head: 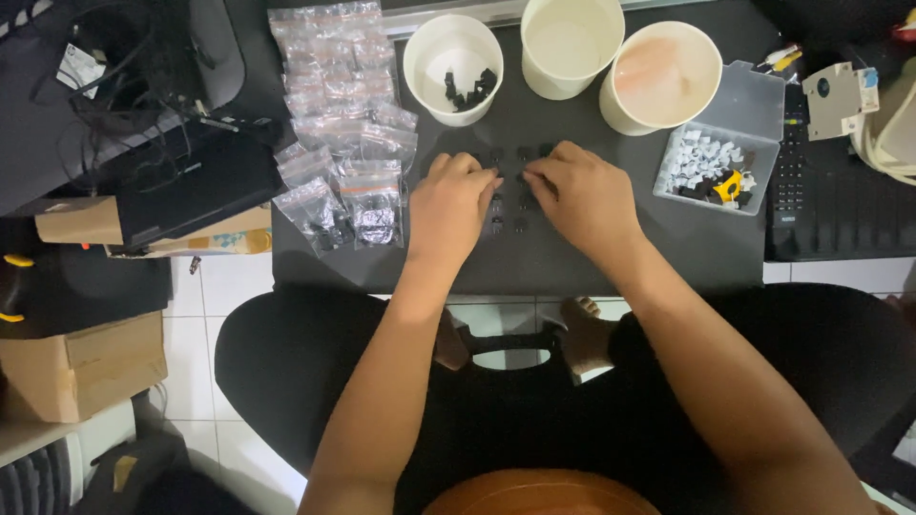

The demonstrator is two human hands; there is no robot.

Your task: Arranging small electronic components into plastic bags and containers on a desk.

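My left hand (450, 205) and my right hand (584, 195) rest palm down side by side on a dark desk mat (563, 257). Their fingertips meet over several small black parts (509, 202) laid out in rows between them. Fingers of both hands are curled onto the parts; whether any part is pinched is hidden. A white paper cup (453, 67) with a few black parts stands just beyond the left hand.
Two more white cups (571, 43) (661, 76) stand at the back. A clear plastic box (711, 167) of white and black parts sits right. Small zip bags (339, 124) lie left. Cardboard boxes (81, 367), cables and a dark keyboard (830, 205) surround the mat.
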